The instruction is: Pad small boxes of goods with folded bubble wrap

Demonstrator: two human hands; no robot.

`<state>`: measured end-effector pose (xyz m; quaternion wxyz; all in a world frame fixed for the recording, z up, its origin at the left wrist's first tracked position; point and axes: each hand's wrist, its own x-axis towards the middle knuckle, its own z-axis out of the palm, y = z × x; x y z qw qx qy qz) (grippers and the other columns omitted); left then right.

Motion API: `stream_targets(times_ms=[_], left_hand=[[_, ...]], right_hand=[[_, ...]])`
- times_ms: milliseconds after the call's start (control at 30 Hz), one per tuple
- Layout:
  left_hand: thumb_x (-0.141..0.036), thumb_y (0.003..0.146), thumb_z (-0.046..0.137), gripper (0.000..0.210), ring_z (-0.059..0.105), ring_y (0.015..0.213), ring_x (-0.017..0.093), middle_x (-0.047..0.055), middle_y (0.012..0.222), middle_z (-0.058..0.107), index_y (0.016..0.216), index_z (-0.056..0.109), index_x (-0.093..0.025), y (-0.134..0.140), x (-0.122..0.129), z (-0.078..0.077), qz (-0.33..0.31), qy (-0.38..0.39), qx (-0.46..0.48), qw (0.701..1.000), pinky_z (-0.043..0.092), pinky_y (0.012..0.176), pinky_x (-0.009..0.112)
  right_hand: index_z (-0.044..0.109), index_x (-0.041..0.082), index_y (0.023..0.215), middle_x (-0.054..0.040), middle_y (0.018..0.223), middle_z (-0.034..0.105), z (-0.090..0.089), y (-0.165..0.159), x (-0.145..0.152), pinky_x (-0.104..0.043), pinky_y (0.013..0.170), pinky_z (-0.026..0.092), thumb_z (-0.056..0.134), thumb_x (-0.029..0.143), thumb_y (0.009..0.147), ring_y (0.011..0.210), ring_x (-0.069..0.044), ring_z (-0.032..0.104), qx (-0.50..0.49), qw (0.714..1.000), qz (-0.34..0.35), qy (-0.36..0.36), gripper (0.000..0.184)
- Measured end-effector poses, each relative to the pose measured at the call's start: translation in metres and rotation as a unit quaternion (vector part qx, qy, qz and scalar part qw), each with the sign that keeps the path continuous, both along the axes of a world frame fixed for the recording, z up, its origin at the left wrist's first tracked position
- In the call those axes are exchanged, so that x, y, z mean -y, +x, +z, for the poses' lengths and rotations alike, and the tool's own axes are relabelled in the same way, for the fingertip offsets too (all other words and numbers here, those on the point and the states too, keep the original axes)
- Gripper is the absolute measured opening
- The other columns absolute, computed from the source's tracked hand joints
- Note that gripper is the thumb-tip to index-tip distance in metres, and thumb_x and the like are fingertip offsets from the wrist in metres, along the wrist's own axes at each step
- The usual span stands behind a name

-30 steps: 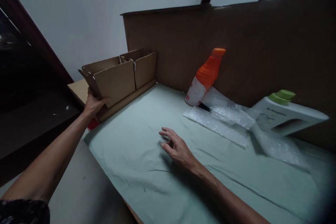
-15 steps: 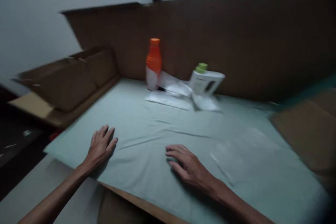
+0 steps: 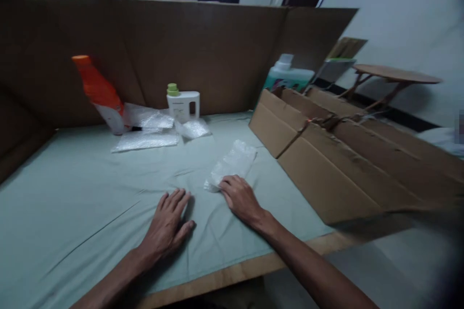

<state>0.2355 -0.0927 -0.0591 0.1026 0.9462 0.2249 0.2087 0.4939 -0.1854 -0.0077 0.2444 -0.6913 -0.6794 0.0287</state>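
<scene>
The right hand [image 3: 241,198] is positioned palm down at the near end of a single bubble-wrap piece [image 3: 235,160], with the fingers close together and curled over its edge; whether the thumb and fingers pinch the film cannot be determined. This piece lies flat on the pale green cloth [image 3: 83,183] covering the worktop [image 3: 224,277], right of center. The left hand [image 3: 165,229] is palm down above or on the cloth, near the front edge, with the fingers slightly parted, the thumb extended away from them, and nothing in its grasp. At the rear left, an orange bottle [image 3: 101,91] with a white lower section is located beside a group of bubble-wrap sheets [image 3: 148,140]. A white handled bottle [image 3: 180,105] with a green cap stands to the right of the orange one, its base partly covered by film. Open-topped cardboard boxes [image 3: 326,169] occupy the right end. A teal bottle [image 3: 290,78] with a pale cap projects beyond them. A cardboard panel [image 3: 210,48] bounds the rear.
</scene>
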Motion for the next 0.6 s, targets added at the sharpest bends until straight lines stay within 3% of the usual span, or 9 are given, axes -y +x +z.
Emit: stream_targets(times_ms=[67,133,233,300,367,400,467,533,600], left_hand=[[-0.044,0.094,0.056,0.077,0.058,0.135,0.038,0.016,0.151,0.055,0.163,0.023,-0.031,0.006,0.002,-0.002,0.024,-0.038,0.062,0.997,0.05,0.108,0.063],[-0.047,0.092,0.058,0.085,0.057,0.135,0.041,0.017,0.154,0.051,0.165,0.014,-0.036,0.013,-0.001,-0.004,0.048,-0.07,0.112,0.99,0.054,0.103,0.064],[-0.044,0.092,0.06,0.086,0.045,0.145,0.043,0.016,0.164,0.034,0.164,0.014,-0.038,0.027,-0.007,-0.001,0.04,-0.061,0.143,0.987,0.052,0.106,0.066],[-0.038,0.092,0.061,0.086,0.038,0.15,0.042,0.014,0.169,0.023,0.164,0.014,-0.039,0.036,-0.009,0.003,0.027,-0.031,0.146,0.988,0.052,0.107,0.065],[-0.032,0.091,0.063,0.089,0.035,0.152,0.042,0.015,0.172,0.016,0.164,0.014,-0.036,0.042,-0.009,0.005,0.025,-0.017,0.141,0.99,0.053,0.106,0.062],[-0.029,0.09,0.064,0.089,0.034,0.152,0.042,0.016,0.172,0.014,0.164,0.017,-0.034,0.044,-0.008,0.006,0.026,-0.017,0.134,0.99,0.052,0.107,0.061],[-0.022,0.088,0.064,0.08,0.036,0.151,0.043,0.02,0.171,0.016,0.161,0.031,-0.027,0.049,-0.009,0.006,0.025,-0.017,0.118,0.993,0.051,0.108,0.059],[-0.016,0.088,0.061,0.058,0.043,0.147,0.042,0.022,0.167,0.026,0.146,0.054,-0.021,0.058,-0.012,0.006,0.016,-0.011,0.099,0.995,0.051,0.107,0.059],[-0.013,0.09,0.056,0.034,0.048,0.142,0.041,0.022,0.161,0.039,0.12,0.071,-0.018,0.072,-0.021,0.008,0.009,-0.008,0.08,0.997,0.05,0.107,0.059]], right_hand=[[0.071,0.023,0.093,-0.0051,0.098,0.076,0.001,-0.009,-0.006,-0.038,0.092,0.059,0.058,0.007,0.092,0.098,-0.022,0.071,-0.012,1.0,0.012,0.003,0.021],[0.071,0.023,0.105,-0.001,0.106,0.077,0.008,-0.02,-0.013,-0.029,0.089,0.06,0.062,0.019,0.095,0.099,-0.016,0.072,-0.07,0.996,0.043,0.016,0.014],[0.067,0.032,0.124,0.0028,0.128,0.072,0.033,-0.023,-0.013,-0.033,0.093,0.062,0.064,0.045,0.095,0.114,-0.018,0.07,-0.16,0.979,0.111,0.056,0.032],[0.067,0.036,0.126,0.0021,0.136,0.069,0.057,-0.009,0.002,-0.04,0.105,0.057,0.062,0.049,0.095,0.125,-0.022,0.066,-0.109,0.985,0.097,0.087,0.034],[0.067,0.028,0.13,-0.008,0.14,0.066,0.083,0.02,0.025,-0.046,0.114,0.048,0.058,0.04,0.098,0.132,-0.028,0.06,0.025,0.992,0.013,0.119,0.035],[0.066,0.019,0.131,-0.0162,0.138,0.066,0.095,0.038,0.039,-0.05,0.112,0.048,0.059,0.037,0.097,0.131,-0.033,0.06,0.096,0.982,-0.045,0.154,0.04],[0.054,0.009,0.144,-0.0244,0.145,0.058,0.114,0.077,0.067,-0.059,0.108,0.045,0.062,0.037,0.095,0.136,-0.041,0.053,0.221,0.951,-0.174,0.129,0.057],[0.049,0.007,0.146,-0.0294,0.134,0.063,0.123,0.113,0.094,-0.057,0.094,0.048,0.064,0.041,0.093,0.125,-0.044,0.06,0.305,0.901,-0.293,0.09,0.065],[0.053,0.012,0.143,-0.0265,0.111,0.072,0.123,0.144,0.117,-0.051,0.079,0.048,0.054,0.044,0.098,0.102,-0.04,0.069,0.351,0.873,-0.335,0.037,0.055]])
